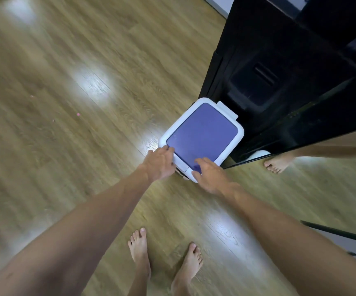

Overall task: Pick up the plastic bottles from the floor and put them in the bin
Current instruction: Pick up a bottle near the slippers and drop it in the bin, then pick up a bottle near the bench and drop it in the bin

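Under the hands, the bin looks like smooth plastic: white rim, matt purple lid. Around them, the wood-grain floor shines glossy. Beyond, a black cabinet gleams mirror-smooth.

Bin: lid closed, contents hidden; near corners covered by left hand and right hand. Fingertips of both hands motion-blurred, grip unreadable. Black cabinet: cut off by top and right edges. Dark rod: cut off at right edge, identity unclear. Pink specks on floor: too small to identify.
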